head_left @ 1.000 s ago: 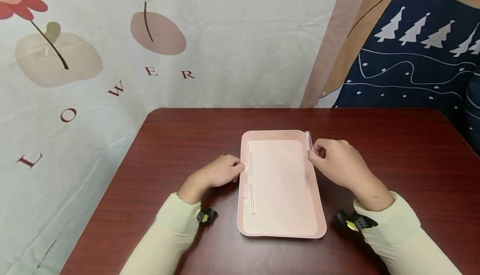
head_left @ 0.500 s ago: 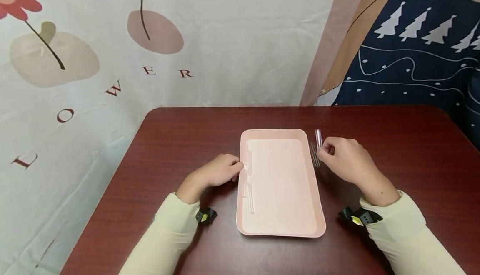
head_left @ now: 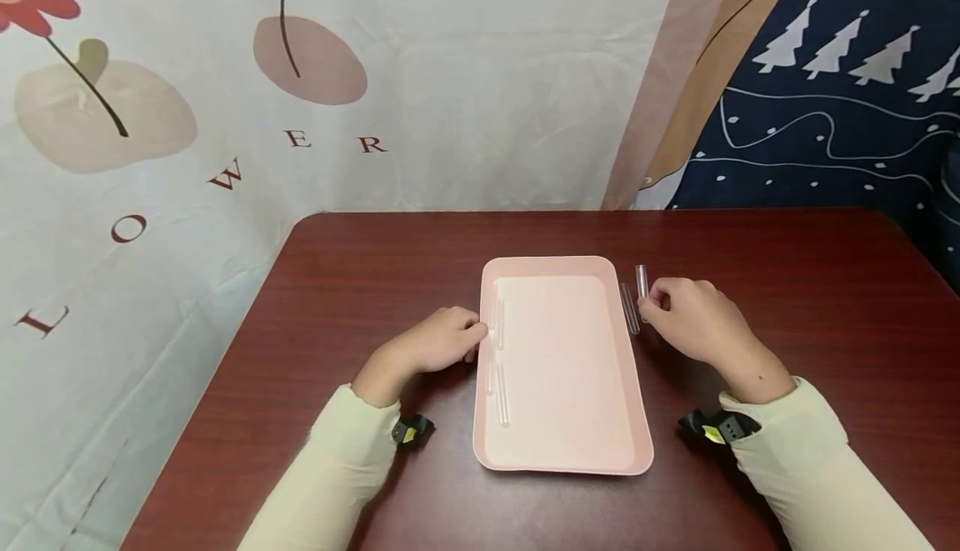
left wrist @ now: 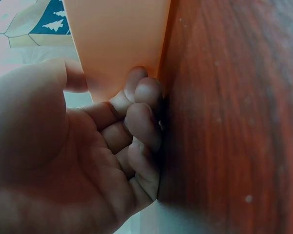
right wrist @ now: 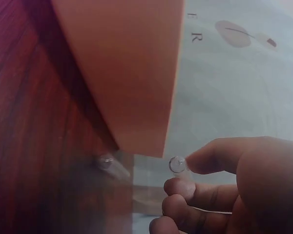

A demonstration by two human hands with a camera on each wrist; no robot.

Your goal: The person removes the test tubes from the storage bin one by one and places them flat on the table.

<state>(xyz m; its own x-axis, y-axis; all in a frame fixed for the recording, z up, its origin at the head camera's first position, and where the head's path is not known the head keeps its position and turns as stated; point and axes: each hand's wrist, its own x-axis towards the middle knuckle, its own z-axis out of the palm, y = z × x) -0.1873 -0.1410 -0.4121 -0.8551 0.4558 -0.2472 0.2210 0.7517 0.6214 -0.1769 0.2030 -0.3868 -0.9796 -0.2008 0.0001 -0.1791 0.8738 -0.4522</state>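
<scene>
A pink tray (head_left: 562, 451) lies on the dark red table. Two clear glass tubes (head_left: 500, 326) lie along its left inner side. My left hand (head_left: 472, 338) holds the tray's left rim, with the thumb on top and the fingers (left wrist: 141, 122) curled against the edge. To the right of the tray, my right hand (head_left: 651, 301) pinches a clear tube (head_left: 642, 282) between thumb and fingers, its open end (right wrist: 177, 165) showing in the right wrist view. Another clear tube (head_left: 630, 309) lies on the table between that hand and the tray's right rim, and is also in the right wrist view (right wrist: 107, 162).
The table (head_left: 390, 284) ends close behind the tray at a hanging printed cloth (head_left: 450, 76). A dark blue cloth with white trees (head_left: 825, 117) hangs at the back right. Bare tabletop lies to either side of the hands.
My right hand has moved right, from the tray's right rim to the table beside it, still pinching a tube. A second tube now lies beside the tray. The left hand has not moved.
</scene>
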